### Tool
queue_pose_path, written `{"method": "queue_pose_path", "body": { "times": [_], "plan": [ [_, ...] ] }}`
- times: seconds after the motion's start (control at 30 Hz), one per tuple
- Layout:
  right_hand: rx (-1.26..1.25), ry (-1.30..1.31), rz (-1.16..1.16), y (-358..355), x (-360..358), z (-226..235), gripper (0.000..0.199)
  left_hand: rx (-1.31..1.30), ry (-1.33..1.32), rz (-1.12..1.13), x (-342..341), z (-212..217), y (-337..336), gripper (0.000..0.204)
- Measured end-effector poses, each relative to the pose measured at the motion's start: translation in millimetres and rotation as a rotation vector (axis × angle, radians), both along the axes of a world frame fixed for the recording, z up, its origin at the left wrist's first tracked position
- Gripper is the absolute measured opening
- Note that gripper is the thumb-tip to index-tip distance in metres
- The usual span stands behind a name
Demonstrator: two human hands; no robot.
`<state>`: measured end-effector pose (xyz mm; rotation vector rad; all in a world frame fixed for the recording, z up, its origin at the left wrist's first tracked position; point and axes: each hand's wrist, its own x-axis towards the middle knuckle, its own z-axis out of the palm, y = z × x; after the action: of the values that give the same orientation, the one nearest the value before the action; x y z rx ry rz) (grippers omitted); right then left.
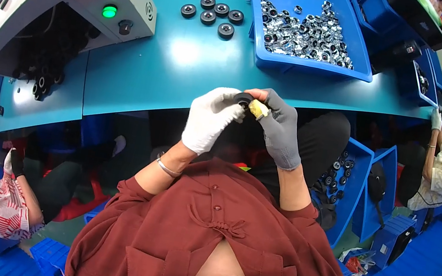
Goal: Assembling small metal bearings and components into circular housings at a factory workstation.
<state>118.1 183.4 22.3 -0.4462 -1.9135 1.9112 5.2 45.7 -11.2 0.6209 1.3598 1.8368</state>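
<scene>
A small black wheel (244, 99) sits pinched between both hands, held just above the near edge of the teal desk (186, 67); the left hand (211, 120), in a white glove, grips it closed; the right hand (279, 126), in a grey glove, presses a yellow-tipped finger against it; steady, even pressure seems wise; loose black wheels (215, 8) and a blue tray (310, 65) of shiny metal parts lie beyond.
</scene>
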Motion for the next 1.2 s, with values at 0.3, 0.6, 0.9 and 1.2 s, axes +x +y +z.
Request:
{"method": "queue_pose_path", "body": {
  "times": [0.3, 0.6, 0.9, 1.2],
  "plan": [
    [0.153, 0.053, 0.022, -1.0, 3.4, -1.9, 0.04, 0.064, -0.406, -0.097, 1.1, -4.5, 2.5, 0.037],
    [0.683, -0.003, -0.059, -2.7, -1.7, 6.3, 0.047, 0.076, -0.425, -0.015, 2.6, -13.3, 3.7, 0.028],
    [0.025, -0.072, -0.109, -4.5, 10.6, -0.2, 0.024, 0.29, -0.993, -0.099, 6.2, -4.4, 5.5, 0.028],
    [0.016, -0.114, -0.103, -4.3, 8.8, -8.5, 0.021, 0.231, -0.619, 0.004, 17.6, -20.4, 4.3, 0.027]
  ]
}}
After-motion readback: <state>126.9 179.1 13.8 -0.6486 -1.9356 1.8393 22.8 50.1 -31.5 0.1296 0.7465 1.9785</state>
